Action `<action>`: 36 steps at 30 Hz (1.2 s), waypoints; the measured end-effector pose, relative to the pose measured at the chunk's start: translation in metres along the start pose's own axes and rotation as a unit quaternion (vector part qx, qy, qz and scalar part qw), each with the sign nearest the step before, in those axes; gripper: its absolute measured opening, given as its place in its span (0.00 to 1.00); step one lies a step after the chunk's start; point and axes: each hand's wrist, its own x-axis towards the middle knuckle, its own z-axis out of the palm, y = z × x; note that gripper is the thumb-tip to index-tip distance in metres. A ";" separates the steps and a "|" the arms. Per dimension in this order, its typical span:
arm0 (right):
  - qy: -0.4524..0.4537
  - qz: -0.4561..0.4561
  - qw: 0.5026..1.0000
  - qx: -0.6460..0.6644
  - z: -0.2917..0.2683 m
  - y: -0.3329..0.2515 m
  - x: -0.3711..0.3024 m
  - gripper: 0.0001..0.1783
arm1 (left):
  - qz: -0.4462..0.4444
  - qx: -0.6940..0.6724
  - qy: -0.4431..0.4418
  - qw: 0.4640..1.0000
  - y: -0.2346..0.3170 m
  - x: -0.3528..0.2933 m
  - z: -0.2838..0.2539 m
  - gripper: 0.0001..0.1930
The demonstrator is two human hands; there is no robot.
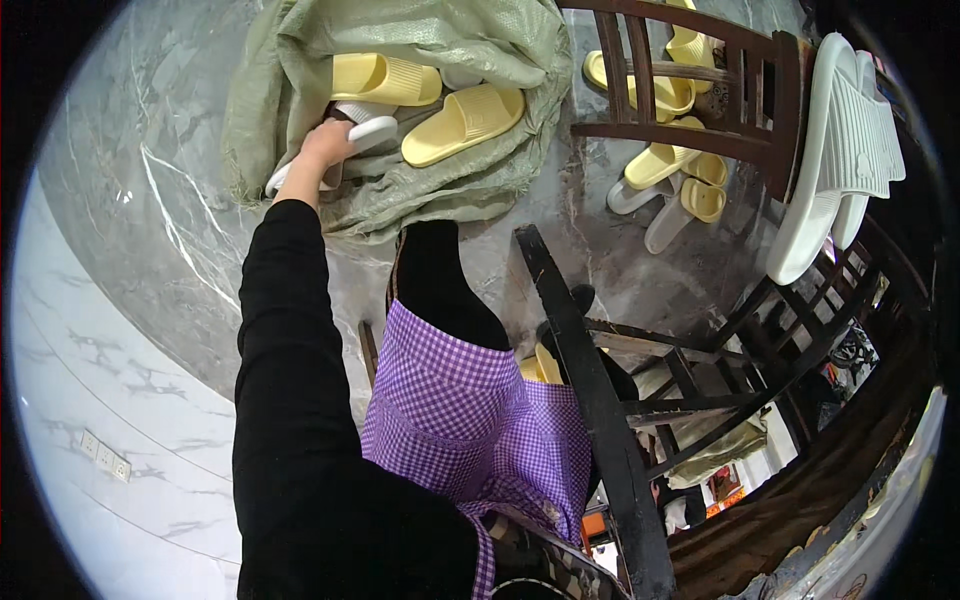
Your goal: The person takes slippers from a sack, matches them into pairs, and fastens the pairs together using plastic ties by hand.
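Observation:
My left hand (328,148) reaches into the mouth of a green woven sack (500,35) on the floor, its fingers closed on a white slipper (373,134). Part of that slipper is hidden behind the hand. Just beyond it lies a yellow slipper (395,82) with a ribbed strap. Another yellow slipper (465,125) rests to the right on the sack's folds. More white footwear shows partly beneath my wrist, its outline unclear. My right hand is out of the picture.
At the right, large white slippers (830,160) sit on a dark wooden chair (780,110). Several yellow and white slippers, among them a yellow one (660,165), lie on the floor near it. A dark wooden bar (570,310) stands beside my purple checked apron (440,400).

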 end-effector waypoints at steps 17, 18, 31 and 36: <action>0.035 -0.359 0.927 -0.102 -0.017 0.073 -0.071 0.13 | -0.011 -0.671 0.060 0.739 0.052 -0.143 -0.071 0.13; 0.092 -0.221 0.965 -0.110 -0.012 0.079 -0.104 0.10 | -0.002 -0.669 0.076 0.739 0.054 -0.175 -0.097 0.13; 0.275 -0.110 0.880 0.371 -0.001 -0.078 -0.084 0.35 | 0.582 -0.210 0.441 0.650 0.277 -0.518 -0.299 0.21; 0.479 -0.253 0.782 0.308 -0.006 -0.049 -0.193 0.20 | 0.724 -0.229 0.270 0.593 0.347 -0.588 -0.287 0.21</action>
